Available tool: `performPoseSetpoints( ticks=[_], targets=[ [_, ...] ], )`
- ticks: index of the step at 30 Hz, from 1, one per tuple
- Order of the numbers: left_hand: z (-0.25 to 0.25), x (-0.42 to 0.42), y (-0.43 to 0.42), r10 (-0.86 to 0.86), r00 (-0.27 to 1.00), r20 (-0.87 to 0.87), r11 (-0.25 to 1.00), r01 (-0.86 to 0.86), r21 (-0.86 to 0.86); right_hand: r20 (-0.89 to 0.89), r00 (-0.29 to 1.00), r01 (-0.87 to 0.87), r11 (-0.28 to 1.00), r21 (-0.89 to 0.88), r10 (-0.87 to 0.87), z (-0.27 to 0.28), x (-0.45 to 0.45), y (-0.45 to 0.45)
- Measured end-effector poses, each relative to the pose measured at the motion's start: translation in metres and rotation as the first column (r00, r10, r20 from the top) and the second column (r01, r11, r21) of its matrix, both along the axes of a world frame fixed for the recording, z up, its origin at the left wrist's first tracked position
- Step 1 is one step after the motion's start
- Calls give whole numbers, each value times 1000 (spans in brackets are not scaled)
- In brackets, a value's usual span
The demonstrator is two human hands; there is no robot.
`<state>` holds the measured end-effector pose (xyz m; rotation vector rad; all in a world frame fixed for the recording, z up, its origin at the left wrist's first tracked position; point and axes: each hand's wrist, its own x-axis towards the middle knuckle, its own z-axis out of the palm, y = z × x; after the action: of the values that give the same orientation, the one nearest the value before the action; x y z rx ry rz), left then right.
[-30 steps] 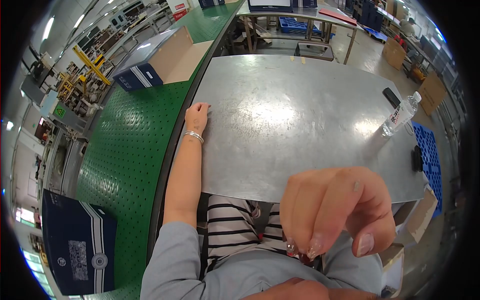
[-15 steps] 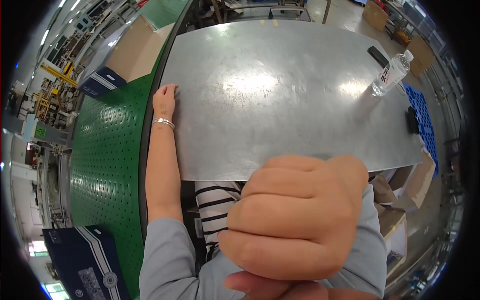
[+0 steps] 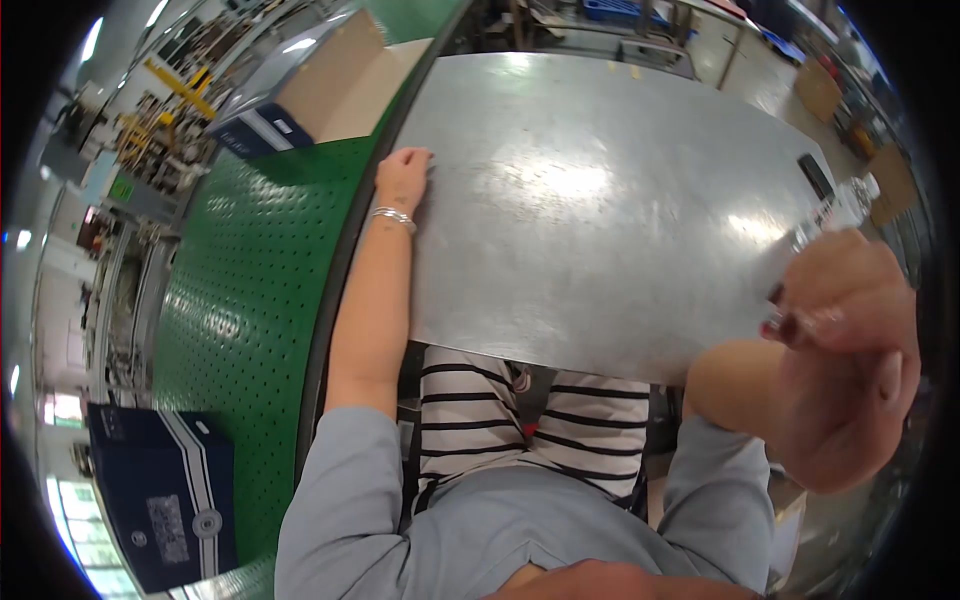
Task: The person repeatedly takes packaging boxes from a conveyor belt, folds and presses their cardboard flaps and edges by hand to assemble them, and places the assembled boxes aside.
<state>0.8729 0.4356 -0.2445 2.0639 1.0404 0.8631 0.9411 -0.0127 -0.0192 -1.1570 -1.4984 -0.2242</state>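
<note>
My left hand (image 3: 403, 175) rests at the left edge of the grey metal table (image 3: 540, 270), its fingers curled in, with silvery bangles (image 3: 393, 217) on the wrist. No object shows in it. Raised close to the camera on the right is my right hand (image 3: 850, 330), bent at the wrist, its fingers folded in and slightly blurred. I see nothing held in it. Behind this hand stands a clear plastic bottle (image 3: 852, 200), partly hidden. A small black object (image 3: 815, 176) lies by the table's far right side.
A green perforated surface (image 3: 250, 270) runs along the left. On it are an open cardboard box (image 3: 335, 85) at the back and a dark blue box (image 3: 130, 480) in front. Striped trousers (image 3: 470, 420) show below the table's front edge. Cardboard (image 3: 890, 185) stands at the far right.
My right hand has moved from the lower middle, in front of my body, up and to the right, and has turned. My left hand stays at the table edge. The view has shifted.
</note>
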Motion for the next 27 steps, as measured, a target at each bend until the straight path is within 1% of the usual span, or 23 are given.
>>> performPoseSetpoints(
  ticks=[1, 3, 4, 6, 8, 9, 11, 13, 19, 23, 25, 26, 27],
  targets=[
    [-6, 3, 0, -3, 1000, 16, 1000, 2, 25, 0, 999, -36, 999, 13, 36, -3, 7, -5],
    [-13, 9, -3, 12, 998, -59, 997, -8, 76, 38, 996, -82, 996, 21, 82, -8, 18, -15],
    [-11, 11, -10, 24, 997, -70, 996, -18, 86, 38, 993, -117, 993, 32, 116, -12, 22, -17],
    [-10, 17, -19, 27, 995, -94, 992, -15, 125, 94, 995, -40, 996, 77, 33, -21, 30, -21],
    [-9, 19, -23, 29, 991, -134, 997, -19, 78, 138, 988, 44, 991, 128, -62, -28, 37, -22],
    [-13, 22, -21, 27, 989, -142, 994, -11, 113, 139, 989, 24, 990, 136, -43, -32, 39, -22],
    [-16, 24, -19, 35, 988, -152, 988, -11, 155, 136, 990, -34, 996, 88, 22, -40, 42, -22],
    [-13, 24, -23, 2, 983, -182, 995, 16, 99, 134, 988, -80, 996, 37, 74, -45, 43, -20],
    [-21, 28, -17, 12, 982, -190, 993, 10, 116, 119, 989, -101, 987, 122, 86, -51, 45, -10],
    [-26, 32, -15, 36, 983, -177, 974, 5, 228, 74, 994, -83, 992, 99, 76, -53, 46, -5],
    [-30, 35, -16, 56, 996, -75, 980, -41, 196, 81, 994, -82, 991, 103, 73, -59, 49, -3],
    [-28, 36, -10, 56, 996, -69, 978, -41, 206, 80, 995, -71, 992, 108, 62, -65, 49, -2],
    [-22, 36, 2, 146, 974, 171, 945, -189, 266, 86, 995, -57, 991, 119, 47, -71, 51, -1]
  ],
)
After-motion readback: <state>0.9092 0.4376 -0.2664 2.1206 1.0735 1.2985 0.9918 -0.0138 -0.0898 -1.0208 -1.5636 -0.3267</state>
